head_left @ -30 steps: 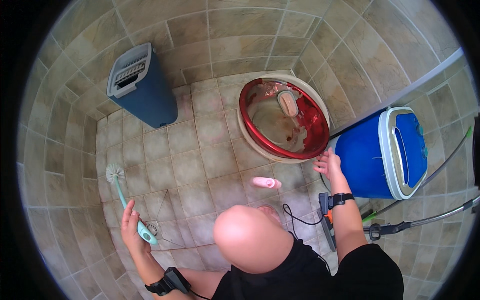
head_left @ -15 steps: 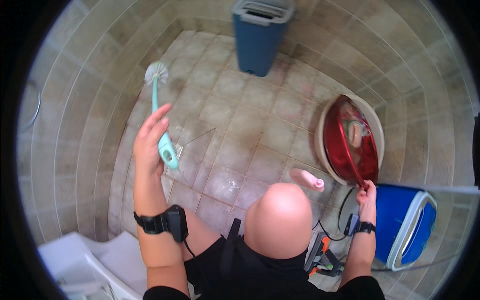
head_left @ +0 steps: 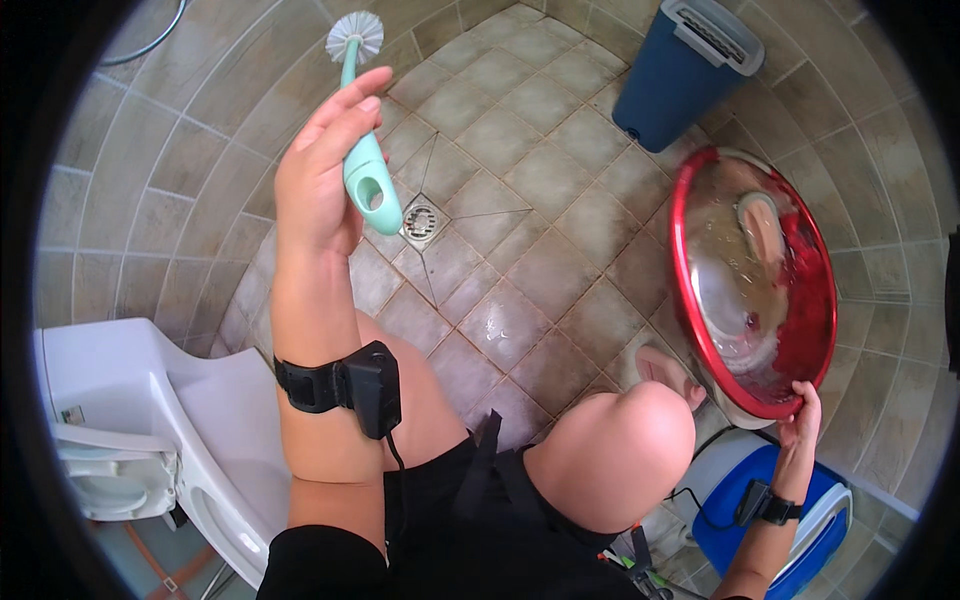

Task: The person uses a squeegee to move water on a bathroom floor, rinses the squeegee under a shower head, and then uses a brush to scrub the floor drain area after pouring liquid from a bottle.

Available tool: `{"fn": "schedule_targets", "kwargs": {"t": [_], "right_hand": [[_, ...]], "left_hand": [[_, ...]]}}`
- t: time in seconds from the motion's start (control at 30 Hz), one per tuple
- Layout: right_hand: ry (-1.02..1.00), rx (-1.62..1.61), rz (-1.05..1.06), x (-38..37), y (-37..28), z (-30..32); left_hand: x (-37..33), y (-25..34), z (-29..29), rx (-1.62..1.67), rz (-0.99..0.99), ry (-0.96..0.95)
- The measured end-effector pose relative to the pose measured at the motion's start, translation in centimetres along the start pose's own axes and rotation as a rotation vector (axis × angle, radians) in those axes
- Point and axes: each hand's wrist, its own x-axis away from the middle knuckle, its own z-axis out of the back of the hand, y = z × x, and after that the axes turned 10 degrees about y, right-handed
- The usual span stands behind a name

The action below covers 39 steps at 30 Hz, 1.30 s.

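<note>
My left hand (head_left: pixel 325 160) is raised over the floor at the upper left, closed around the handle of a long mint-green brush (head_left: pixel 368 165). Its round white bristle head points up and away; a hole pierces the thick handle end. At the right, my right hand (head_left: pixel 799 410) grips the near rim of a shiny red basin (head_left: pixel 682 270). The basin is tilted, with water and some suds inside. An oval pinkish thing with a pale rim (head_left: pixel 765 230) sits in it, its kind unclear. Beneath shows part of a beige tub (head_left: pixel 738 414).
A floor drain (head_left: pixel 420 222) lies just past the brush handle. A dark blue bin (head_left: pixel 672 75) stands at the back wall, a blue-and-white box (head_left: pixel 760 500) by my right forearm. A pink bottle (head_left: pixel 668 372) is beside my knee. White toilet (head_left: pixel 215 440) at left.
My view has turned to the right. The red basin is tipped more toward me, showing its inside, with my right hand still on its rim. The brush stays in my left hand.
</note>
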Motion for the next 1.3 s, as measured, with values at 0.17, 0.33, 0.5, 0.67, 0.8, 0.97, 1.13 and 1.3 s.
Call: {"fn": "schedule_targets", "kwargs": {"t": [0.17,0.33,0.5,0.67,0.8,0.97,1.13,1.3], "right_hand": [[-0.181,0.130,-0.003,-2.6,0.8,-8.4],[-0.259,0.588,0.364,-1.4,1.4,-19.3],[-0.361,0.958,0.628,1.4,0.7,-29.4],[-0.301,1.276,1.263,3.6,2.4,-35.8],[-0.232,1.602,1.485,9.8,4.5,-39.3],[-0.342,1.555,1.584,14.6,5.8,-42.0],[-0.299,1.553,1.627,13.8,6.2,-43.1],[-0.286,1.586,1.785,14.1,5.7,-43.5]], "left_hand": [[0.7,1.3,0.9,0.019,-0.058,0.007],[1.2,2.0,2.1,0.015,-0.071,0.041],[1.5,2.7,3.6,0.028,-0.091,0.061],[0.7,1.9,3.3,0.037,-0.077,0.105],[0.4,1.8,4.2,0.092,-0.061,0.106],[-0.1,2.0,4.9,0.146,-0.052,0.067],[-0.3,2.0,4.8,0.155,-0.055,0.085],[-0.4,2.0,4.8,0.153,-0.048,0.084]]}}
